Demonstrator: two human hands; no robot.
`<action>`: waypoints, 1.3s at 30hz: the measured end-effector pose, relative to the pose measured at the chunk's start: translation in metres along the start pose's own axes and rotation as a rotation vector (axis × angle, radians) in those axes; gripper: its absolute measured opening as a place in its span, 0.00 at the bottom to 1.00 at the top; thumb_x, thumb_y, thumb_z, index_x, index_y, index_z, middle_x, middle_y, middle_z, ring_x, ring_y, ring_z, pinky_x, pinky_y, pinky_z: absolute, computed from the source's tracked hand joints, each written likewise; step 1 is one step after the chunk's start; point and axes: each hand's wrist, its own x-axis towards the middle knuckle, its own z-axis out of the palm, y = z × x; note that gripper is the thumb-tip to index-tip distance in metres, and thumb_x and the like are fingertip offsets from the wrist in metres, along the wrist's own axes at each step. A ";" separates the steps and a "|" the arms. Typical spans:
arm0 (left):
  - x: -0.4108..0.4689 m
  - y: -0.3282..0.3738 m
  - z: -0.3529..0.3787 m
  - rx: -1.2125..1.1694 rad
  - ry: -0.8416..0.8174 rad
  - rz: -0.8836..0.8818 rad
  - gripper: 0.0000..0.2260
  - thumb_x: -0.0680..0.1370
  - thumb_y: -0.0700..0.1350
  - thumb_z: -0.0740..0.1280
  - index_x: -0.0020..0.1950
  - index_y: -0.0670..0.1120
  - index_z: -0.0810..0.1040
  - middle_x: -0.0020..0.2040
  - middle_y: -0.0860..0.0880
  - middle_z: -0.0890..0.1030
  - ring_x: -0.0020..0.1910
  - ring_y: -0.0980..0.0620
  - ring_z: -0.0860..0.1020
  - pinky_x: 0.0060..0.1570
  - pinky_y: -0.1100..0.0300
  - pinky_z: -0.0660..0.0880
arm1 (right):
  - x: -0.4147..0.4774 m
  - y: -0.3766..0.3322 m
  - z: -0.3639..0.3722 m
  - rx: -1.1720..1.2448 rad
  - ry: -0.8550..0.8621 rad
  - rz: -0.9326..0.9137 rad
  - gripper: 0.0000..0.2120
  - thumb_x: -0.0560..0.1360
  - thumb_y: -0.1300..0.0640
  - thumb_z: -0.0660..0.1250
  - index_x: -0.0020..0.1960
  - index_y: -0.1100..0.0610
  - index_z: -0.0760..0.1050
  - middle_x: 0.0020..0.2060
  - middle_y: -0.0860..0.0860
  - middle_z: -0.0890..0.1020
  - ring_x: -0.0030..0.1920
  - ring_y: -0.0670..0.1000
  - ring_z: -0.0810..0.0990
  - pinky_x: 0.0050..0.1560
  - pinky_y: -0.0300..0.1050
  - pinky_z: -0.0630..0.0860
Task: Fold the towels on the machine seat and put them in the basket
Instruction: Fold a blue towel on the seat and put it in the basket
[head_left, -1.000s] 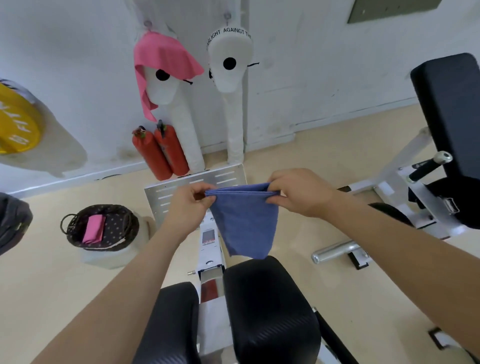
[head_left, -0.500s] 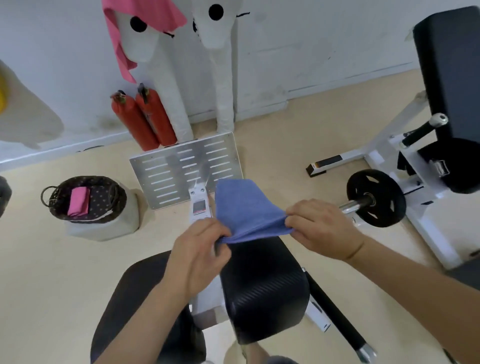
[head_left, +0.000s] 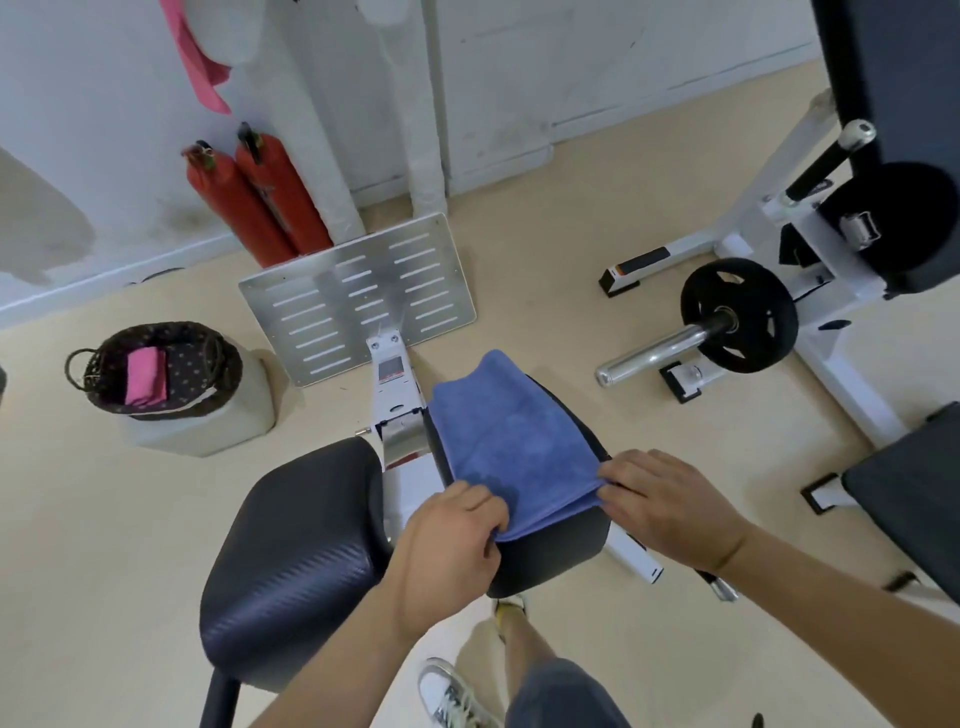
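Pinching the blue towel (head_left: 511, 441) with my left hand (head_left: 447, 540) and right hand (head_left: 670, 506), I lay it on the seat (head_left: 550, 556).

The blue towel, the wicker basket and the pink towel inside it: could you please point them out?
blue towel (head_left: 511, 436), head view, middle of its top layer.
wicker basket (head_left: 196, 364), head view, bare dotted lining on the right.
pink towel (head_left: 145, 375), head view, its centre.

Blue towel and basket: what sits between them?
Head view: from blue towel, the machine's white rail, bare floor, then the grey block under the basket.
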 end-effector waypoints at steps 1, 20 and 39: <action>-0.001 0.002 0.002 0.007 -0.013 0.009 0.10 0.60 0.39 0.65 0.37 0.51 0.73 0.35 0.56 0.74 0.36 0.53 0.72 0.32 0.60 0.72 | -0.004 -0.002 0.000 -0.006 0.007 0.003 0.04 0.74 0.62 0.68 0.40 0.58 0.79 0.44 0.55 0.81 0.43 0.54 0.80 0.39 0.45 0.76; -0.016 0.021 0.029 0.118 -0.249 0.142 0.08 0.59 0.42 0.71 0.35 0.53 0.79 0.32 0.57 0.76 0.33 0.55 0.75 0.29 0.63 0.74 | -0.051 -0.060 0.000 0.105 0.215 0.559 0.11 0.74 0.64 0.60 0.40 0.61 0.81 0.41 0.54 0.79 0.44 0.52 0.73 0.48 0.37 0.71; 0.039 -0.012 -0.018 -0.310 0.081 -0.303 0.08 0.75 0.42 0.64 0.43 0.52 0.82 0.39 0.60 0.79 0.40 0.60 0.75 0.40 0.72 0.70 | 0.154 0.057 0.022 0.991 -0.433 1.018 0.19 0.77 0.52 0.65 0.68 0.53 0.71 0.57 0.53 0.78 0.56 0.51 0.76 0.58 0.40 0.68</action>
